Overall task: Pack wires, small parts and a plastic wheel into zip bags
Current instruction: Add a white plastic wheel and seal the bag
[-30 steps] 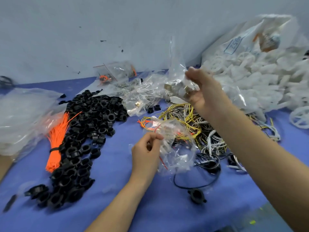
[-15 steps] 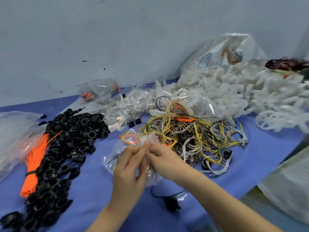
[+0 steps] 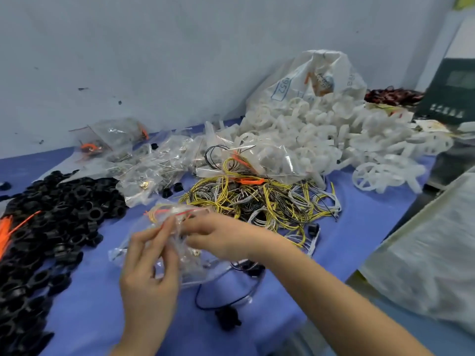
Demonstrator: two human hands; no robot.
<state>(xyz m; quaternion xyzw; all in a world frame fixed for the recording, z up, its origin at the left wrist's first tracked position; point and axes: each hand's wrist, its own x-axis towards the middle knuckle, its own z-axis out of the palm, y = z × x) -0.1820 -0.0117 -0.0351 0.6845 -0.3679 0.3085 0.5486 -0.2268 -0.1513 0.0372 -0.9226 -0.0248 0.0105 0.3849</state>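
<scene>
Both my hands work at one clear plastic zip bag (image 3: 164, 242), which lies crumpled on the blue worktop (image 3: 84, 312) just in front of me. My left hand (image 3: 149, 276) has its fingers (image 3: 164, 232) curled, and the thumb and forefinger pinch the bag's upper edge near its red zip strip. My right hand (image 3: 218, 240) comes in from the right with its fingers bent round the same edge, gripping the plastic close beside my left fingertips. Inside the bag I can make out a few thin orange and yellow wires and one small brass-coloured part; the rest is too blurred to tell.

Just behind the bag sprawls a tangled heap of yellow, white and black wires (image 3: 259, 199). To my left spreads a wide pile of black plastic rings (image 3: 51, 227), with a bundle of bright orange cable ties (image 3: 6, 232) at the frame's edge. Behind the wires sits a cluster of small clear bags of parts (image 3: 149, 163). At the back right a mound of white plastic wheels (image 3: 321, 134) spills out of a large printed plastic sack (image 3: 316, 73), and one white spoked wheel (image 3: 372, 176) lies at the mound's right edge. A black part on a thin black lead (image 3: 227, 317) rests on the worktop, near my right forearm.
</scene>
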